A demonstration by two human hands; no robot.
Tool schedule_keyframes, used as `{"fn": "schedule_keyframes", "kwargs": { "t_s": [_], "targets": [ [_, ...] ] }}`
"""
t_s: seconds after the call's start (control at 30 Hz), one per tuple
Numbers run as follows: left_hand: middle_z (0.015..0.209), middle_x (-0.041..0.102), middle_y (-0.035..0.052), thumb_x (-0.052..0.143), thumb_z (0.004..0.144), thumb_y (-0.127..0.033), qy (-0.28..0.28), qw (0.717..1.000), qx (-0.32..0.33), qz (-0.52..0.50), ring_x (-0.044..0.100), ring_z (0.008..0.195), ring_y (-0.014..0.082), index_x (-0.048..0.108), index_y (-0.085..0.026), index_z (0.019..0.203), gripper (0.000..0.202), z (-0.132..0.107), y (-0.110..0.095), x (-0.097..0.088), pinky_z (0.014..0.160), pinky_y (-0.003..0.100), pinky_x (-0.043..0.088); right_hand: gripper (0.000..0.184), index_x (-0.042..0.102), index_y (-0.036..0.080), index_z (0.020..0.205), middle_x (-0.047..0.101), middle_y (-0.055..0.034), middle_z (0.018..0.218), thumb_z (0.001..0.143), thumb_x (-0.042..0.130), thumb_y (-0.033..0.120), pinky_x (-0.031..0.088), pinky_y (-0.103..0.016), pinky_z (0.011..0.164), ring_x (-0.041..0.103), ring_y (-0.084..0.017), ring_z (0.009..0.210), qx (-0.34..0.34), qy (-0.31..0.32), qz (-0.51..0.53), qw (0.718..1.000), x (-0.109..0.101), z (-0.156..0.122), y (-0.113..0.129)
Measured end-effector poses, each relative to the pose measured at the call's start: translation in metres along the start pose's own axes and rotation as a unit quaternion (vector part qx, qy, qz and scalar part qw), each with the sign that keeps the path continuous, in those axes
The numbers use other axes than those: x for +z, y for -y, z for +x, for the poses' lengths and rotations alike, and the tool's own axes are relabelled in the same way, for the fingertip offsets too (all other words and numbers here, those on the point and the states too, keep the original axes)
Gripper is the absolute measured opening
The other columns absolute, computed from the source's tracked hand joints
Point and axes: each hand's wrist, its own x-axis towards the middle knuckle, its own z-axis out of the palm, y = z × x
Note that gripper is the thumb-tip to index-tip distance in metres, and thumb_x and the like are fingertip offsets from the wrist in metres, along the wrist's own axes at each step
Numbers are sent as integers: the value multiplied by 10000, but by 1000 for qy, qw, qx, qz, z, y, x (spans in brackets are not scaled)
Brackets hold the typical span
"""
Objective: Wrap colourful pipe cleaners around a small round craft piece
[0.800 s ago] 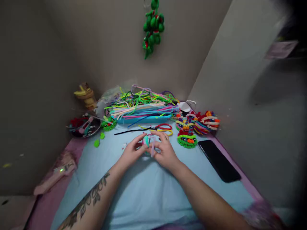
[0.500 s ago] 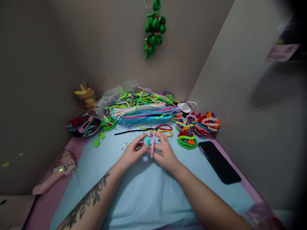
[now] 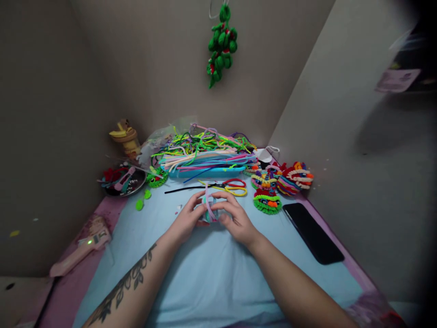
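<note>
Between my hands, low over the blue cloth (image 3: 211, 273), is a small pastel fuzzy piece with teal and pink parts, and a lilac pipe cleaner (image 3: 208, 202) lies upright across it. My left hand (image 3: 189, 217) grips the piece from the left, thumb and fingers bent round it. From the right, my right hand (image 3: 235, 220) has its fingertips on the pipe cleaner and the piece's top edge, with the thumb bent below. The fingers hide part of the piece. Just beyond my hands lie scissors (image 3: 235, 186) with red and yellow handles and a black pipe cleaner (image 3: 182, 188).
A blue tray (image 3: 208, 173) heaped with coloured pipe cleaners stands at the back. Several fuzzy figures (image 3: 267, 202) and a black phone (image 3: 312, 232) lie at right. At left are a metal bowl (image 3: 112, 193), a green figure (image 3: 157, 178) and a pink glue gun (image 3: 82, 250).
The lilac pipe cleaner has moved left from my right hand's fingers onto the teal piece. My right fingers have closed in toward the piece. The view has shifted slightly.
</note>
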Motion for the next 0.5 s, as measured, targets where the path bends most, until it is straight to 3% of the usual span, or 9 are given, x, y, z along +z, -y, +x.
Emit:
{"fn": "schedule_keyframes", "kwargs": {
  "t_s": [0.13, 0.23, 0.4, 0.5],
  "targets": [
    [1027, 562, 59, 563, 810, -394, -4, 1000, -26, 13, 570, 815, 157, 457, -303, 1312, 521, -1, -2, 2, 538, 230, 537, 106, 665, 235, 892, 509, -96, 1236, 793, 625, 234, 395, -432, 976, 487, -253, 1164, 0, 4, -37, 999, 2, -1, -1],
    [1015, 561, 63, 560, 819, -412, 27, 999, -45, 8, 554, 795, 148, 493, -299, 1286, 485, -2, -2, 0, 525, 215, 531, 49, 654, 224, 767, 525, -84, 1216, 790, 620, 197, 395, -425, 967, 515, -238, 1122, 29, -6, -28, 999, 5, 0, -1],
    [1185, 530, 93, 601, 803, -454, 116, 993, -30, -14, 559, 953, 199, 483, -276, 1283, 525, -4, -1, -5, 589, 239, 543, 107, 648, 221, 739, 552, -75, 1103, 803, 633, 305, 403, -393, 960, 530, -218, 1095, 106, -44, 86, 990, 4, 4, -4],
    [1261, 496, 106, 683, 747, -408, 126, 992, -5, 14, 545, 1021, 227, 464, -250, 1285, 603, -2, 1, -5, 609, 232, 528, 162, 645, 210, 702, 541, -74, 1088, 785, 655, 349, 395, -390, 965, 529, -219, 1087, 131, -43, 134, 981, 3, 5, -7]
  ]
}}
